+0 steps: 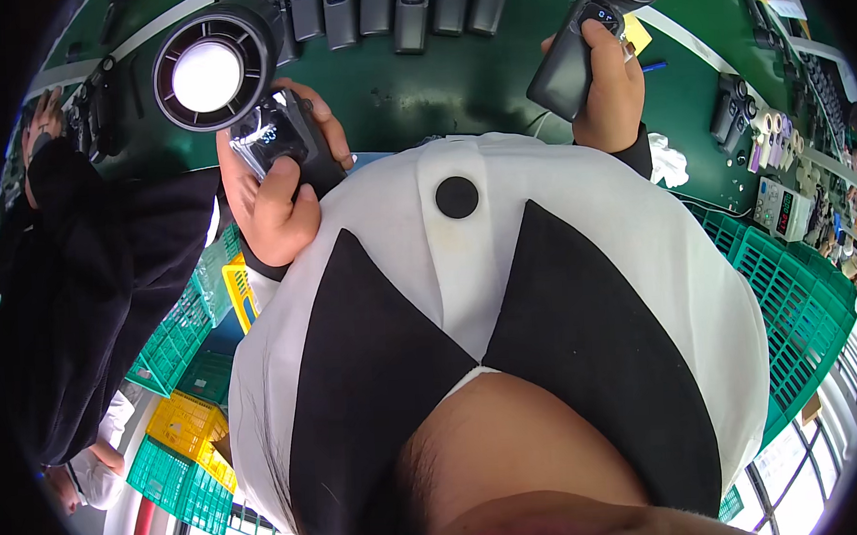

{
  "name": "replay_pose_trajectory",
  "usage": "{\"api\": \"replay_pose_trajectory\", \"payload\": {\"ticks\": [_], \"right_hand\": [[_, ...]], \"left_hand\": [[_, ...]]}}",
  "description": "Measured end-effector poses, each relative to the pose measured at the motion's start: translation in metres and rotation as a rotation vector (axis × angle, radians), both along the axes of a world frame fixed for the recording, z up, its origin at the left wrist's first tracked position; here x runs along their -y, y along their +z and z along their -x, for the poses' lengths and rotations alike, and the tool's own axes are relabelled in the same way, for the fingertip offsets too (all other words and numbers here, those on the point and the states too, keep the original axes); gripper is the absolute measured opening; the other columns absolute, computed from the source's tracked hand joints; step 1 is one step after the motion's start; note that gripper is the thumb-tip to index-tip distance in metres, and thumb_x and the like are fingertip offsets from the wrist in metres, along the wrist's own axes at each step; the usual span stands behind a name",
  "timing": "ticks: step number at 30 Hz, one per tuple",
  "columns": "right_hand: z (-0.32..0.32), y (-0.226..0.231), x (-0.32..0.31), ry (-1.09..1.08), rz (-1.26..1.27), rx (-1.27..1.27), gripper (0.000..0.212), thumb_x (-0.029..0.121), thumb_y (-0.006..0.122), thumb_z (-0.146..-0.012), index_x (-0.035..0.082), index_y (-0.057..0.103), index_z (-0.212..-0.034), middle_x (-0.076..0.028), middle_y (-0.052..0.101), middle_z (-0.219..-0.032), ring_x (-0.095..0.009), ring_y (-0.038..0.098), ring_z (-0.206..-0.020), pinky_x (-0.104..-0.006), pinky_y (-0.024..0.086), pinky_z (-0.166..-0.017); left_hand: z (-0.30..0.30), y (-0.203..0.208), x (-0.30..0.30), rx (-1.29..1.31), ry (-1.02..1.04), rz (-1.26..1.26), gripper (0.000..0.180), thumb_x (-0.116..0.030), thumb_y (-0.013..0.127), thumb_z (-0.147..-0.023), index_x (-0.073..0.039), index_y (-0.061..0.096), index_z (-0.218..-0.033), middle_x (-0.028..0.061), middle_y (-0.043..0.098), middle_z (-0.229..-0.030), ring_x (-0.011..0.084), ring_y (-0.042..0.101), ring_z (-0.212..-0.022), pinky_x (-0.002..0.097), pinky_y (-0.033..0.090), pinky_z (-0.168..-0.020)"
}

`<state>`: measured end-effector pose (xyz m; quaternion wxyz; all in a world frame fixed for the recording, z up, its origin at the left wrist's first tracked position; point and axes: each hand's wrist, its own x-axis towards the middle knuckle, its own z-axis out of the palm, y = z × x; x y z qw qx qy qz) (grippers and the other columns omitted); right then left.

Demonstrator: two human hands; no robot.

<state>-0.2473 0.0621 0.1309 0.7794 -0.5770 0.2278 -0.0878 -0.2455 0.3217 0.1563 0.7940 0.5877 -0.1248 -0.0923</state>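
My left hand [277, 202] is wrapped round the dark grey body of a handheld fan [279, 131]. Its round black head has a bright white centre, and a small display glows on the body, with my thumb pressed near its lower part. In my right hand [614, 92] is a second dark handheld fan [570, 70], tilted, its display lit and my thumb just below it. Both fans are held up over the green tabletop [488, 93]. Beyond them stands a row of similar dark fans [375, 12], several with lit displays.
A person in a black sleeve [122, 262] works at my left. Crumpled white tissue [668, 161], a blue pen [655, 66] and a boxy instrument [782, 207] lie at the right. A green basket [802, 289] stands right, yellow crates [182, 422] lower left.
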Motion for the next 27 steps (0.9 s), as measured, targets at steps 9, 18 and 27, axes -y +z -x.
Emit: {"api": "replay_pose_trajectory", "payload": {"ticks": [9,18,27], "right_hand": [[0.001,-0.005,0.001,-0.007,0.043,-0.004,0.027,0.025,0.049,-0.079,0.0,0.053,-0.088,-0.011,0.06,-0.072,-0.015,0.054,-0.059,-0.0263,0.045,-0.053],[-0.001,-0.019,0.008,0.004,0.01,-0.033,0.028,0.023,0.051,-0.079,-0.001,0.051,-0.093,-0.011,0.059,-0.074,-0.017,0.057,-0.065,-0.0268,0.046,-0.056],[0.005,-0.044,0.017,-0.009,0.057,-0.08,0.026,0.023,0.051,-0.08,0.0,0.05,-0.093,-0.01,0.058,-0.075,-0.017,0.057,-0.067,-0.0274,0.047,-0.057]], "left_hand": [[-0.003,-0.012,-0.002,0.072,-0.064,0.002,0.054,-0.002,0.035,-0.064,0.005,0.03,-0.117,0.018,0.047,-0.098,0.0213,0.052,-0.068,0.0311,0.045,-0.062],[-0.003,-0.107,-0.044,-0.794,-0.014,0.513,0.042,-0.012,0.043,-0.08,0.0,0.032,-0.119,0.0169,0.045,-0.105,0.0234,0.052,-0.079,0.033,0.046,-0.067],[0.02,-0.16,-0.064,-0.711,-0.128,-0.178,0.019,-0.011,0.044,-0.083,-0.005,0.04,-0.1,0.0098,0.052,-0.076,0.0174,0.051,-0.062,0.0277,0.043,-0.054]]}}
